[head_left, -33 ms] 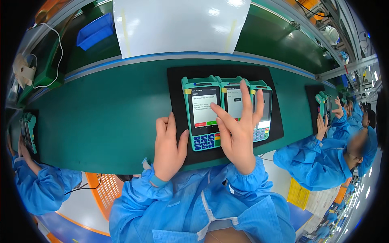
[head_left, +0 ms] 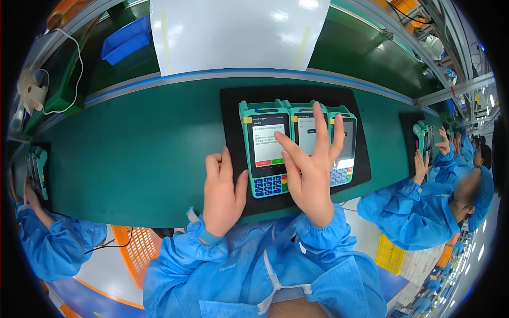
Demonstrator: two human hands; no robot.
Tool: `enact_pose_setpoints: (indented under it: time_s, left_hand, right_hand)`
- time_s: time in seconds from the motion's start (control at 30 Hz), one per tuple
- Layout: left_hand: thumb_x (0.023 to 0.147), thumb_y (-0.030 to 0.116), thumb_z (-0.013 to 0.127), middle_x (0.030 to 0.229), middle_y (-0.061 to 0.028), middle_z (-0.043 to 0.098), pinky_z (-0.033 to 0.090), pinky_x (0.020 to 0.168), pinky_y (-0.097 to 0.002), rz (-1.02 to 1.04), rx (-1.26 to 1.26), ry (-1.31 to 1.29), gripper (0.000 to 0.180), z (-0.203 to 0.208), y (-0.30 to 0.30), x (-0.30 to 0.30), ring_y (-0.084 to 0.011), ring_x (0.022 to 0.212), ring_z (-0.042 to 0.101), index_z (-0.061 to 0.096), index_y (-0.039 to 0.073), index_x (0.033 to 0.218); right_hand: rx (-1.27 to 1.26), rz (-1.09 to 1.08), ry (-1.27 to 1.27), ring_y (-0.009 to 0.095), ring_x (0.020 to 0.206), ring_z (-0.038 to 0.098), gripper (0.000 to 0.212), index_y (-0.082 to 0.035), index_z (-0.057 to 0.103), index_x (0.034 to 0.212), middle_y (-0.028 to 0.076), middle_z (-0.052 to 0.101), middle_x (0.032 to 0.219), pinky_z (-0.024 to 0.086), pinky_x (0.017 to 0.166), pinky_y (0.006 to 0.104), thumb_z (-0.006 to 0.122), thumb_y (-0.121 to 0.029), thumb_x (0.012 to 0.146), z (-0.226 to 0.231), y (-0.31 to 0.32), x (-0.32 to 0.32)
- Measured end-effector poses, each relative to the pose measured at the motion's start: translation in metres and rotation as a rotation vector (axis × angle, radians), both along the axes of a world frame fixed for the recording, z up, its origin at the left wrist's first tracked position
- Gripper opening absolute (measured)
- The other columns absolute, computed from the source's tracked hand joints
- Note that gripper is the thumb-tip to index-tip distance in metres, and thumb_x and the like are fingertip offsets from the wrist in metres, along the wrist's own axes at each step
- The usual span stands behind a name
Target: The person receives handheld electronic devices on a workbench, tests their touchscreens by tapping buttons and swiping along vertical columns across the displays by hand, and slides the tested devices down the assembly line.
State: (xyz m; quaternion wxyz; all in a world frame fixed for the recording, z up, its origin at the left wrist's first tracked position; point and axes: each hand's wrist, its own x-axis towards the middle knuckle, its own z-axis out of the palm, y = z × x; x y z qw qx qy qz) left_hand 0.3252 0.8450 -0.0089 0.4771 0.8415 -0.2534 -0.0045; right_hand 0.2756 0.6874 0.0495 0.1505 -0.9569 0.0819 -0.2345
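Note:
Three green payment terminals stand side by side on a black mat [head_left: 363,153]. The left terminal [head_left: 268,183] shows a lit screen with text above a red and a green button, and blue keys below. My right hand [head_left: 313,175] hovers with fingers spread over the middle terminal [head_left: 304,130], hiding its lower part. One of its fingers reaches over the left terminal's screen; whether it touches cannot be told. The right terminal [head_left: 344,153] is partly covered by my fingers. My left hand [head_left: 222,196], wearing a blue wristband, rests empty with fingers apart beside the mat's left edge.
On the green bench [head_left: 132,153], a blue bin [head_left: 125,42] and a white sheet [head_left: 238,37] are beyond the rail. Co-workers in blue sit on both sides with terminals [head_left: 38,169]. An orange basket [head_left: 135,249] is below the bench edge.

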Motion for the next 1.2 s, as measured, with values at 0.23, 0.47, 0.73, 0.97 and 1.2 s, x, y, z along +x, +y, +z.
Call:
enact_pose_setpoints:
  time_s: [0.23,0.47,0.73,0.97,1.2]
  left_hand:
    - [0.085,0.001,0.060,0.111,-0.0234,0.045,0.048,0.077,-0.0401,0.032,0.104,-0.068,0.051,-0.003,-0.006,-0.005,-0.0382,0.093,0.055,0.041,-0.015,0.130]
    - [0.084,0.001,0.060,0.111,-0.0234,0.045,0.049,0.077,-0.0411,0.057,0.139,-0.122,0.050,-0.004,-0.006,-0.004,-0.0383,0.094,0.055,0.042,-0.014,0.129]
    - [0.084,0.001,0.060,0.112,-0.0225,0.045,0.049,0.077,-0.0406,0.055,0.144,-0.147,0.050,-0.005,-0.005,-0.007,-0.0374,0.094,0.056,0.042,-0.013,0.129]
    - [0.084,0.001,0.060,0.112,-0.0223,0.046,0.049,0.078,-0.0403,0.054,0.150,-0.141,0.050,-0.006,-0.005,-0.006,-0.0372,0.095,0.056,0.042,-0.013,0.129]
    - [0.085,0.001,0.059,0.111,-0.0227,0.046,0.049,0.077,-0.0407,0.051,0.154,-0.150,0.050,-0.007,-0.004,-0.005,-0.0377,0.095,0.056,0.042,-0.014,0.129]
  right_hand:
    - [-0.005,0.066,-0.052,0.050,0.140,0.008,0.026,-0.019,0.071,0.106,0.020,0.024,0.152,0.010,0.103,0.0731,0.064,-0.006,0.085,-0.005,0.009,0.031]
    - [-0.090,-0.093,-0.023,0.047,0.141,0.010,0.023,-0.018,0.073,0.100,0.014,0.026,0.153,0.009,0.104,0.0730,0.064,-0.006,0.083,-0.009,0.008,0.032]
    - [-0.051,-0.085,0.052,0.049,0.141,0.009,0.031,-0.023,0.071,0.109,0.014,0.025,0.154,0.008,0.105,0.0713,0.063,-0.005,0.086,-0.010,-0.006,0.000]
    - [0.012,-0.080,0.129,0.048,0.141,0.007,0.037,-0.026,0.069,0.116,0.014,0.025,0.154,0.004,0.106,0.0690,0.064,-0.006,0.086,-0.029,0.008,-0.051]
    - [-0.015,-0.048,0.083,0.049,0.141,0.008,0.038,-0.027,0.069,0.116,0.014,0.026,0.154,0.006,0.105,0.0703,0.065,-0.006,0.085,-0.033,0.014,-0.041]
